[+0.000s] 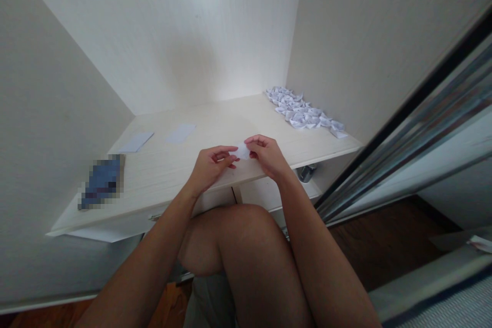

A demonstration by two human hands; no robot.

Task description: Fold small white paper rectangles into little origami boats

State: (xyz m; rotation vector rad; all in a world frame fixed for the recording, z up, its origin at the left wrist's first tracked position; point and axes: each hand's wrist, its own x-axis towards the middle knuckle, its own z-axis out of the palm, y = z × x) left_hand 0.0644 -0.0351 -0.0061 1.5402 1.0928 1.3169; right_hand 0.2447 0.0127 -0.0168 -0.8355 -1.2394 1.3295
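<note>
1. In the head view, the left hand point(212, 168) and the right hand point(268, 156) meet over the front part of a pale shelf point(219, 113), with a small white piece of paper point(242, 151) between them.
2. The grip is narrow: each hand seems to pinch the paper between thumb and fingers, the left hand at its left end, the right hand at its right end.
3. The step in hand looks like folding or shaping this one piece. To judge by the pose, the next move calls for a light hold at both ends, so that the paper neither slips nor crumples.
4. Beyond the grip and to its left lies a flat loose sheet point(181, 133); farther left is a small stack of sheets point(137, 142). Beyond the grip and to its right, by the side wall, is a heap of folded papers point(303, 111), close together and partly overlapping.
5. Fingers cover both ends of the paper, so its creases cannot be made out, nor whether it touches the shelf.
6. Far left of the grip, a blue thing point(103, 179) is blurred into blocks. Below and right of the grip, a dark can point(306, 173) is partly hidden under the shelf.
</note>
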